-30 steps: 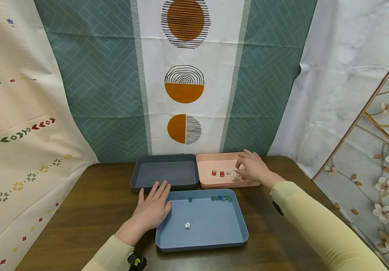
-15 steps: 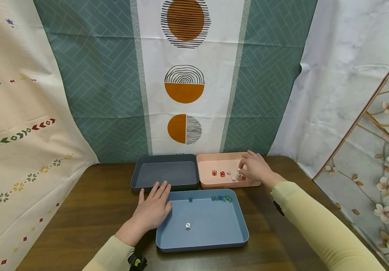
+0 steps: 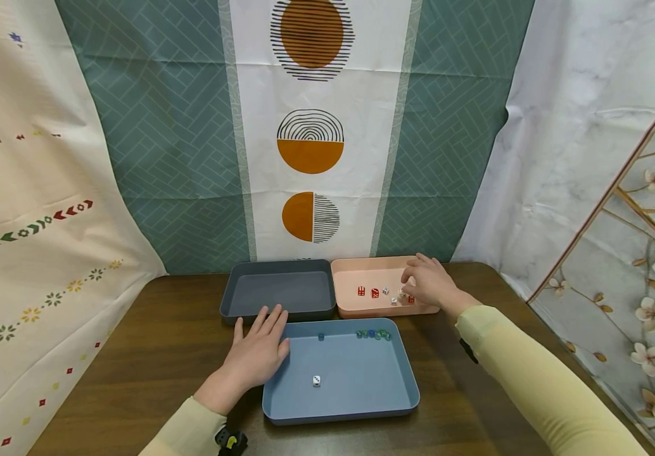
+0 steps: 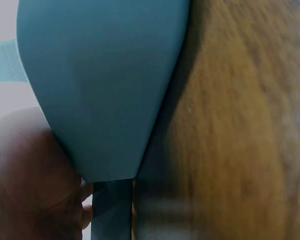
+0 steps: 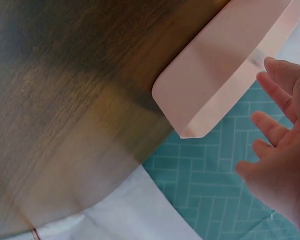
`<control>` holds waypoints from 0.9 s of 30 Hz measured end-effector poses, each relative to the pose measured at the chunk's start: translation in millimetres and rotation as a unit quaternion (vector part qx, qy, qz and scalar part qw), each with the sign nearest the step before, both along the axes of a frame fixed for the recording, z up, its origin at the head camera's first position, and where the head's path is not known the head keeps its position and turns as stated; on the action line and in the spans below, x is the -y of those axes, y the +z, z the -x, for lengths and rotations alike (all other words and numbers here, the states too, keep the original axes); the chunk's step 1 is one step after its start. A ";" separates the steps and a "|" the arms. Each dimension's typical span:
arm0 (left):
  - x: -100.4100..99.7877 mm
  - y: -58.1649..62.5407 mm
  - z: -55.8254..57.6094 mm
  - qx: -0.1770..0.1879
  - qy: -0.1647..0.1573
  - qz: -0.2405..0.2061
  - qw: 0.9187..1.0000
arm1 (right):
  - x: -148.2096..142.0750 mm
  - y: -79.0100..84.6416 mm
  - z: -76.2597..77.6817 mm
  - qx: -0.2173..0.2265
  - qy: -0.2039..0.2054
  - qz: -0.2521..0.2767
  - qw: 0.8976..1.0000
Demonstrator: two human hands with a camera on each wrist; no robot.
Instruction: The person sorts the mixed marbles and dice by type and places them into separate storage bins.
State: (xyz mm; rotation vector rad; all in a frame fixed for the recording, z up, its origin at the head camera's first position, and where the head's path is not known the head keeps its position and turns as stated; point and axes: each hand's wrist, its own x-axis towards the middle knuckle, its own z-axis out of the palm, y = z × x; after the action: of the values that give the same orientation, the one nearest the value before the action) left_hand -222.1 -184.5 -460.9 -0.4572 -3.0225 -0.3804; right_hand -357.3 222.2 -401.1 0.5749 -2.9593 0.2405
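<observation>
My right hand (image 3: 429,282) is over the right side of the pink tray (image 3: 356,269), thumb and index finger close together. A white die (image 3: 401,293) lies just below its fingertips. In the right wrist view a blurred pale spot, likely a die (image 5: 257,57), shows beyond the fingertips rather than between them. Red dice (image 3: 375,293) and white dice (image 3: 386,291) lie around it in the tray. My left hand (image 3: 256,348), fingers straight and spread, rests at the left edge of the blue tray (image 3: 362,392). A white die (image 3: 316,381) sits in that tray.
Several glassy green and blue pieces (image 3: 377,334) line the blue tray's back right. A small dark blue piece (image 3: 320,337) lies near its back left. A dark grey tray (image 3: 279,288) adjoins the pink one on the wooden table (image 3: 151,354). Cloth hangs behind.
My right hand shifts slightly right, then stays. The white die at its fingertips is now lower, among the others in the pink tray, apparently let go. My left hand is still.
</observation>
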 end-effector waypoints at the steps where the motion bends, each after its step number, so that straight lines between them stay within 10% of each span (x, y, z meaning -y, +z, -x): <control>1: -0.1 0.2 -0.1 -0.001 0.000 0.000 1.000 | 0.2 0.1 -0.1 0.000 0.000 0.001 1.000; 27: 0.8 -0.5 -0.4 -0.002 -0.002 -0.003 1.000 | 16.6 1.3 -10.6 0.000 0.022 0.037 0.999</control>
State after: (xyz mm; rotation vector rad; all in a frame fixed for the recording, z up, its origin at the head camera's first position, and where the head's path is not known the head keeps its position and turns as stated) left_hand -221.7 -185.3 -461.4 -0.4627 -3.0163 -0.3897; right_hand -346.8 205.6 -399.8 0.6318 -2.9254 0.3525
